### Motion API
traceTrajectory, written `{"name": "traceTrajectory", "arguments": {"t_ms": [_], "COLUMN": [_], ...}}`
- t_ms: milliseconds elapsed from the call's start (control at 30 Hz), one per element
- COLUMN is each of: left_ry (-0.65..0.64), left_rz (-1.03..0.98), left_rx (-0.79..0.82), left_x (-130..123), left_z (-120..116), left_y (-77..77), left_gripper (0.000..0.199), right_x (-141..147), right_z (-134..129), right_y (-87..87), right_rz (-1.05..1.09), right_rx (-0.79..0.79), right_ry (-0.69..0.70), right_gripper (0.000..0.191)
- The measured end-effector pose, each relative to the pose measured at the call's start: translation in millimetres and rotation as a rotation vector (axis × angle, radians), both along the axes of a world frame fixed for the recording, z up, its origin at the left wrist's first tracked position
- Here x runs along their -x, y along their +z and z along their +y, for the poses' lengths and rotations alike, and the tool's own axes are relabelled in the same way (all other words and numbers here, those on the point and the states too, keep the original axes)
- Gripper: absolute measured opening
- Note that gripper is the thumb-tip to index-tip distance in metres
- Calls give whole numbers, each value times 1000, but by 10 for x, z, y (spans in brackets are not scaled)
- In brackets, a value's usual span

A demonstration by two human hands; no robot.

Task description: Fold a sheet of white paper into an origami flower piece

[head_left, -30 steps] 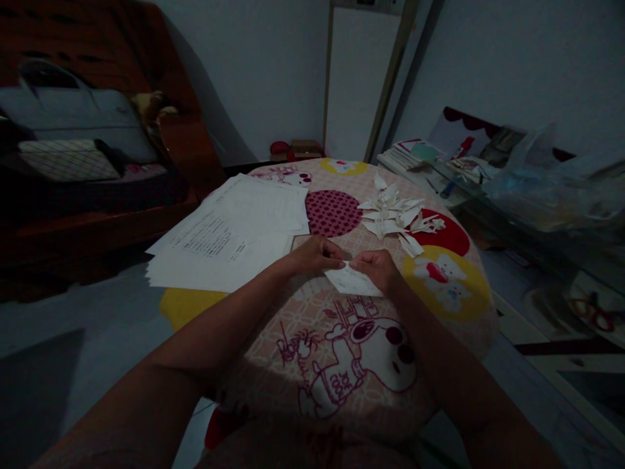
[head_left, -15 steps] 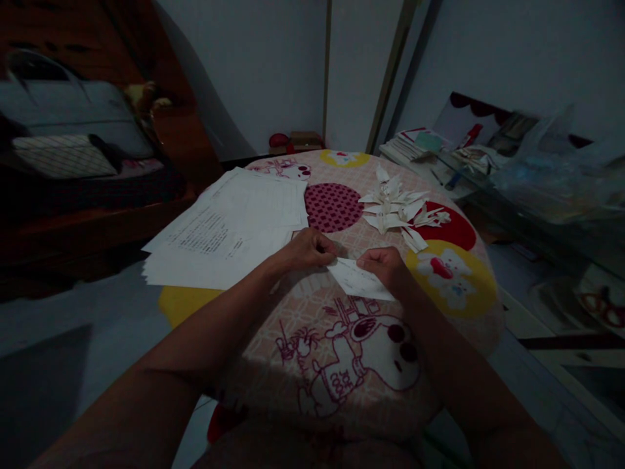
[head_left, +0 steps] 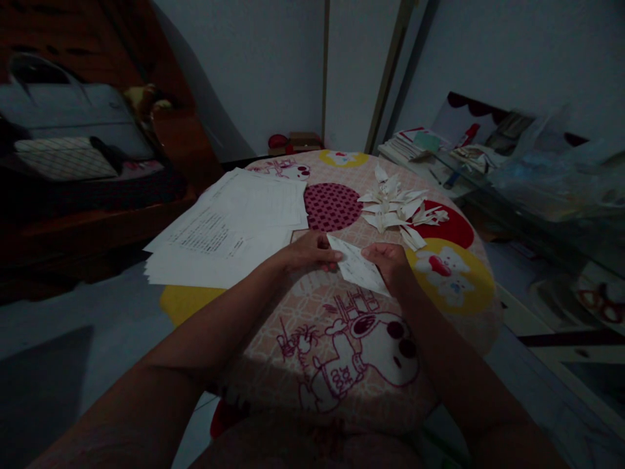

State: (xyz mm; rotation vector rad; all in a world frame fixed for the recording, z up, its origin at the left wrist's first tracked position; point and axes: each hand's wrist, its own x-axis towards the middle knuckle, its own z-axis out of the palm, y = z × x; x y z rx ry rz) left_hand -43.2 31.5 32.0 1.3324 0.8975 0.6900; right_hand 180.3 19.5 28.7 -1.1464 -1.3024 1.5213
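Between my two hands is a small folded sheet of white paper (head_left: 359, 264) with faint print on it, held above the table. My left hand (head_left: 315, 252) pinches its left edge, the thumb lying on top. At the right edge my right hand (head_left: 388, 260) is closed on the same paper, thumb uppermost. Beyond my right hand lies a cluster of folded white paper flowers (head_left: 390, 202). To the left of my left hand is a stack of printed paper sheets (head_left: 229, 228), spread slightly unevenly.
The round table (head_left: 273, 371) has a patterned cloth with cartoon figures. On the right stands a glass-topped cabinet with a plastic bag (head_left: 551, 176) and a stack of books (head_left: 410, 144). A wooden bench at the left bears a grey handbag (head_left: 92, 111).
The folded paper has been turned and tilted, its left corner now raised higher. My left thumb has shifted onto its face. The stack and paper flowers stay put.
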Motion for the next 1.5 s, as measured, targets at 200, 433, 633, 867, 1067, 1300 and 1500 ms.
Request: {"name": "traceTrajectory", "arguments": {"t_ms": [200, 433, 633, 867, 1067, 1300, 1500], "left_ry": [166, 366, 354, 332, 344, 488, 613], "left_rz": [-39, -73, -71, 15, -6, -138, -235], "left_rx": [-32, -28, -89, -33, -9, -75, -105], "left_x": [-212, -176, -266, -201, -106, 12, -51], "left_z": [-43, -3, -63, -81, -24, 37, 34], "left_y": [-88, -105, -94, -88, -81, -27, -56], "left_gripper": [21, 19, 21, 23, 28, 28, 25], "right_x": [52, 65, 144, 107, 61, -11, 21], "right_z": [-8, -28, -49, -66, -64, -78, -87], "right_y": [-47, -96, -122, -159, -146, -134, -110], "right_rz": [86, -9, 23, -20, -51, -88, -64], "right_rx": [35, 98, 89, 121, 156, 184, 174], "right_ry": [43, 152, 96, 138, 139, 214, 212], "right_gripper": [30, 38, 35, 31, 31, 31, 31]}}
